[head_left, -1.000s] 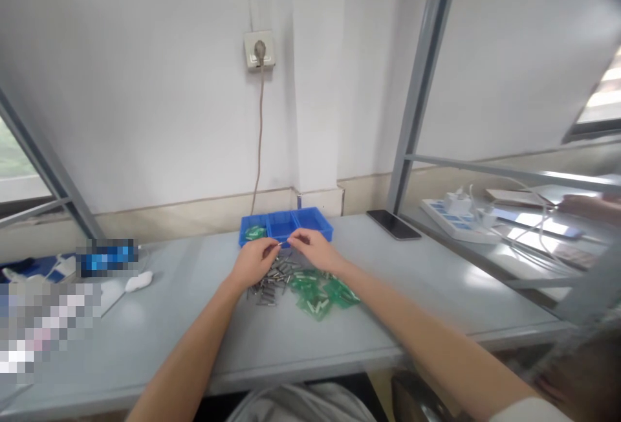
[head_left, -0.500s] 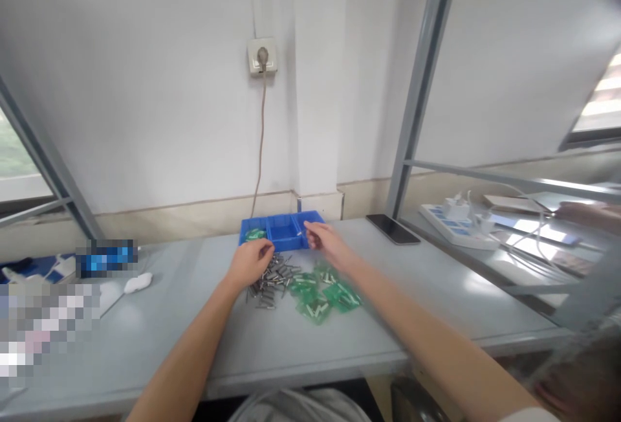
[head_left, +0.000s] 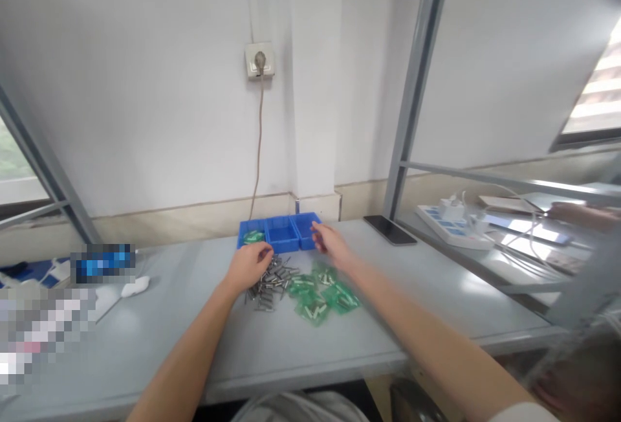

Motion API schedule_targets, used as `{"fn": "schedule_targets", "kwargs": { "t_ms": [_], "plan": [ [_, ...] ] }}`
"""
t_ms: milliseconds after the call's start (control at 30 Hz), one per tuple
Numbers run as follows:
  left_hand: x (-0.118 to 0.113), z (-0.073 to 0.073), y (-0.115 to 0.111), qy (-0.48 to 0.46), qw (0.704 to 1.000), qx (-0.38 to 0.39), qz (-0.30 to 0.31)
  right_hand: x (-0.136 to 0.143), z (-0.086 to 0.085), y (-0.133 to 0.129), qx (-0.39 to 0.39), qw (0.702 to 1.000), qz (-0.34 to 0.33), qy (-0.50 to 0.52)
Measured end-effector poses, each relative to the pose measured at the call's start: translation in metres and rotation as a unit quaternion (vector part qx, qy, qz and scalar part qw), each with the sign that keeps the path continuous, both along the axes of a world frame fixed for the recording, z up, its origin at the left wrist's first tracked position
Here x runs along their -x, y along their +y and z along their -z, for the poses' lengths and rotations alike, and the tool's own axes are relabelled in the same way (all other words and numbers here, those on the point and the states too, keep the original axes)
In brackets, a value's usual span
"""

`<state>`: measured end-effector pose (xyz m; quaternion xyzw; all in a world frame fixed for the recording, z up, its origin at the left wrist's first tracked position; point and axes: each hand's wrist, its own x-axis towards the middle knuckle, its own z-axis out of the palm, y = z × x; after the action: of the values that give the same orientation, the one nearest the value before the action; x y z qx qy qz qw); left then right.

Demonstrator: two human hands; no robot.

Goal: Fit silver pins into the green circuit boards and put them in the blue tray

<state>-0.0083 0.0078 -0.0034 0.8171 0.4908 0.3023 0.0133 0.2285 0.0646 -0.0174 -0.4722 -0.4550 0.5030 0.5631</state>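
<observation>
My left hand rests at the left edge of a pile of small metal pins, thumb and fingertips curled together. Whatever they may hold is too small to make out. My right hand hovers at the right compartment of a blue three-part tray, fingers loosely apart and nothing visible between them. Green plastic bags with small pale pieces inside lie to the right of the pins, in front of my right hand. Another green bag sits in the tray's left compartment, partly behind my left hand.
A dark phone lies on the table to the right of the tray. Farther right are a white power strip with cables and another person's hand. A white mouse-like object is at left. Metal frame posts stand on both sides.
My right hand's fingers have loosened, and the small piece that showed at their tips is gone from view. My left hand stays by the pins. The view has shifted slightly.
</observation>
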Motion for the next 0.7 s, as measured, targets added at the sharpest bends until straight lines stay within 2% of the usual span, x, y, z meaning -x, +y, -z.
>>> {"fn": "schedule_targets", "kwargs": {
  "t_ms": [133,200,233,333,400,467,600,700],
  "plan": [
    [0.0,0.0,-0.002,0.005,1.0,0.011,-0.007,-0.001,-0.001,0.002,-0.049,0.997,0.011,-0.067],
    [0.0,-0.001,-0.002,0.006,1.0,0.018,-0.008,-0.004,-0.002,0.002,-0.115,0.978,0.01,-0.175],
    [0.0,-0.001,-0.003,0.006,1.0,0.021,-0.008,-0.008,-0.003,0.001,-0.15,0.959,0.003,-0.241],
    [0.0,-0.001,-0.002,0.006,1.0,0.026,-0.006,-0.021,-0.005,-0.004,-0.185,0.887,-0.091,-0.414],
    [0.0,0.0,-0.001,0.007,1.0,0.023,-0.005,-0.031,-0.005,-0.005,-0.155,0.848,-0.187,-0.472],
    [0.0,0.001,-0.001,0.007,1.0,0.018,-0.006,-0.039,-0.003,-0.005,-0.133,0.825,-0.242,-0.493],
    [0.0,0.002,-0.001,0.004,1.0,0.016,-0.007,-0.048,0.0,-0.002,-0.145,0.825,-0.252,-0.484],
    [0.0,0.002,-0.002,0.001,1.0,0.021,-0.004,-0.046,-0.006,-0.005,-0.158,0.834,-0.253,-0.464]
  ]
}}
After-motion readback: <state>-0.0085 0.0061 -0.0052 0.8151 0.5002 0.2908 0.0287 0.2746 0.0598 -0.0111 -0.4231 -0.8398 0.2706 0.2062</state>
